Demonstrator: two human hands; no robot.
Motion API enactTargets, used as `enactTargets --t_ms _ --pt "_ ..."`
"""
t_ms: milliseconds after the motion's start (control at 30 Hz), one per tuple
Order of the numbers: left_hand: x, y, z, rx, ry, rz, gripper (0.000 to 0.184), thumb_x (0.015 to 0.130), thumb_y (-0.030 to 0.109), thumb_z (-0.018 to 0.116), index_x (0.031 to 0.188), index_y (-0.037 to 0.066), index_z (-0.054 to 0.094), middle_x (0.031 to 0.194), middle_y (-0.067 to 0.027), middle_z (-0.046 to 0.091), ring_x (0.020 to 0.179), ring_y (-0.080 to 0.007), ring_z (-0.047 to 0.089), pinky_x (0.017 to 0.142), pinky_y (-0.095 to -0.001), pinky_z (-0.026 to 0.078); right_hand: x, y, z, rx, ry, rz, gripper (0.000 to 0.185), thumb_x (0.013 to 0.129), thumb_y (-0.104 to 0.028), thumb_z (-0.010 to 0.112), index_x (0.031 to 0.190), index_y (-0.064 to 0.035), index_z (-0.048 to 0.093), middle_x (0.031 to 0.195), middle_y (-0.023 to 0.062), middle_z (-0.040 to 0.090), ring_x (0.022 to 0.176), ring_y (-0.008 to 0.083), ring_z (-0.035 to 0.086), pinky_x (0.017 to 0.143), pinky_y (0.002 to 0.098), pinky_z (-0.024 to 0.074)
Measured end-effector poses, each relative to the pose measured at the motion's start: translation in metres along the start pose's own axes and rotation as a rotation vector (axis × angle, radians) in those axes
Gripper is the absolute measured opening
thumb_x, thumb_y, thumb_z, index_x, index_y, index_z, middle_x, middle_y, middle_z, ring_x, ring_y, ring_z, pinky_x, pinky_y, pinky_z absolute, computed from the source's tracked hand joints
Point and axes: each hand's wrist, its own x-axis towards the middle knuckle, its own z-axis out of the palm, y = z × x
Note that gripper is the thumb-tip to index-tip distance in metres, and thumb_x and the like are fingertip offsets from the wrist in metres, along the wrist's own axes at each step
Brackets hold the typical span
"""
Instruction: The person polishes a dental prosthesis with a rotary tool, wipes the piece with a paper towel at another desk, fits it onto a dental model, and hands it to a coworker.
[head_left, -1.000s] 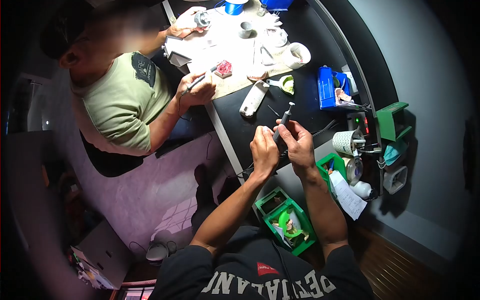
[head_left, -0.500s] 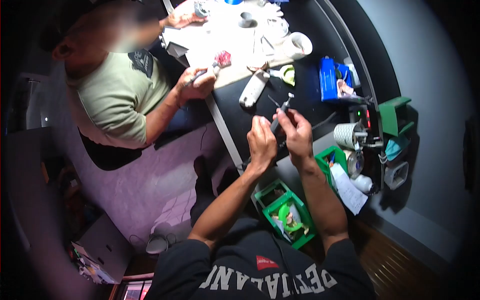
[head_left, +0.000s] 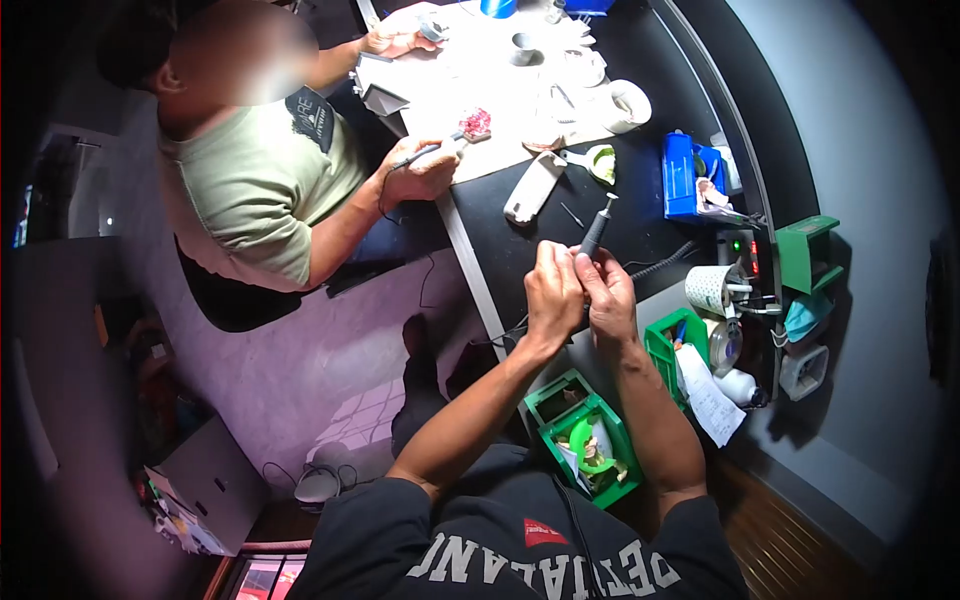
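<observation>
Both of my hands are close together over the near part of the black table. My right hand [head_left: 610, 295] is closed around a dark rotary handpiece [head_left: 596, 232], its thumb along the body. The handpiece points up and away, with a small pale tip at its end. My left hand [head_left: 555, 295] is closed beside it, fingers at the handpiece's lower part; their exact grip is hidden. A thin dark bur [head_left: 572, 215] lies on the table just left of the handpiece. Beyond it are a whitish elongated block [head_left: 535, 188] and an impression tray with yellow-green material [head_left: 600, 162].
A co-worker's hand [head_left: 425, 175] holds another handpiece by a red-pink piece [head_left: 475, 124]. On the right stand a blue bin [head_left: 680, 180], a patterned cup [head_left: 706, 287] and a green bin [head_left: 660, 345]. Green bins [head_left: 620, 490] with scraps sit below my forearms. A coiled cord [head_left: 668, 262] runs rightward.
The view has shifted, moving the scene right and slightly down. My hands have drawn closer together, and the handpiece now stands more upright between them.
</observation>
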Motion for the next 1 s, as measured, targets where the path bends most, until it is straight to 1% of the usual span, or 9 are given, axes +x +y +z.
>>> enactTargets --t_ms 133,233,500,733,767,800,867,933,1000 --pt "0.007 0.009 -0.011 0.001 -0.012 -0.022 0.018 0.105 0.013 0.051 0.098 -0.002 0.059 0.08 -0.017 0.065 0.069 -0.0263 0.064 0.063 -0.0387 0.05 0.003 -0.006 -0.007 -0.073 0.081 -0.098 0.026 0.107 -0.024 0.057 0.117 0.0002 0.063 0.103 0.0074 0.071 0.096 0.0116 0.063 0.087 0.0263 0.05" --pt "0.025 -0.027 -0.028 0.368 -0.041 0.246 0.011 0.098 0.01 0.06 0.096 0.0 0.065 0.096 -0.0176 0.06 0.092 -0.0358 0.06 0.084 -0.0458 0.049 -0.002 -0.018 -0.016 -0.059 0.146 -0.042 0.025 0.108 -0.024 0.055 0.117 -0.0011 0.058 0.096 0.0075 0.069 0.085 0.0118 0.063 0.08 0.0261 0.0505" --pt "0.032 -0.059 -0.046 0.835 -0.169 0.577 0.025 0.081 0.012 0.077 0.105 0.012 0.077 0.088 -0.0023 0.065 0.088 -0.024 0.061 0.08 -0.0386 0.043 -0.019 -0.024 -0.022 0.011 0.084 0.079 0.027 0.109 -0.028 0.054 0.119 -0.0034 0.055 0.091 0.0039 0.063 0.078 0.0107 0.063 0.071 0.0269 0.0561" --pt "0.028 -0.039 -0.058 0.651 -0.214 0.342 0.032 0.078 0.012 0.081 0.109 0.01 0.077 0.096 -0.0084 0.071 0.093 -0.0289 0.066 0.084 -0.0425 0.047 -0.029 -0.028 -0.016 -0.144 0.027 0.063 0.026 0.109 -0.03 0.053 0.119 -0.006 0.052 0.084 0.0037 0.061 0.071 0.0103 0.062 0.066 0.0259 0.0551" --pt "0.026 -0.036 -0.06 0.665 -0.256 0.306 0.029 0.087 0.012 0.077 0.115 0.007 0.074 0.102 -0.0092 0.073 0.094 -0.0242 0.068 0.085 -0.0384 0.052 -0.027 -0.026 -0.018 -0.202 0.011 0.059 0.026 0.108 -0.029 0.055 0.12 -0.0059 0.053 0.084 0.004 0.062 0.071 0.0112 0.063 0.066 0.027 0.0549" --pt "0.022 -0.029 -0.054 0.313 -0.307 0.095 0.028 0.09 0.014 0.075 0.117 0.005 0.072 0.105 -0.0093 0.074 0.095 -0.0215 0.068 0.085 -0.0359 0.052 -0.028 -0.021 -0.021 -0.259 -0.003 0.058 0.027 0.107 -0.028 0.057 0.121 -0.0058 0.053 0.084 0.0043 0.062 0.072 0.0121 0.063 0.066 0.0281 0.0548" --pt "0.013 -0.011 -0.03 -0.399 -0.374 -0.324 0.028 0.097 0.017 0.071 0.121 0.002 0.069 0.109 -0.0094 0.074 0.097 -0.016 0.068 0.086 -0.0309 0.054 -0.037 -0.027 -0.011 -0.73 -0.009 -0.157 0.04 0.094 -0.02 0.067 0.127 -0.0013 0.054 0.092 0.0145 0.069 0.077 0.0267 0.069 0.074 0.0421 0.0554" --pt "0.007 0.013 -0.013 -0.519 -0.45 -0.421 0.028 0.103 0.02 0.065 0.122 -0.001 0.064 0.115 -0.0093 0.073 0.1 -0.0101 0.066 0.086 -0.0251 0.053 -0.034 -0.015 -0.009 -0.864 0.044 -0.516 0.036 0.093 -0.021 0.066 0.122 -0.0011 0.055 0.093 0.0229 0.069 0.082 0.0397 0.071 0.075 0.0466 0.0551" --pt "0.005 0.022 0.007 -0.442 -0.416 -0.264 0.018 0.104 0.014 0.063 0.114 -0.001 0.064 0.115 -0.0097 0.073 0.093 -0.0079 0.066 0.079 -0.024 0.054 -0.032 -0.01 -0.008 -0.809 0.158 -0.398 0.035 0.09 -0.028 0.067 0.112 -0.0016 0.058 0.092 0.026 0.07 0.087 0.0465 0.07 0.074 0.049 0.055"
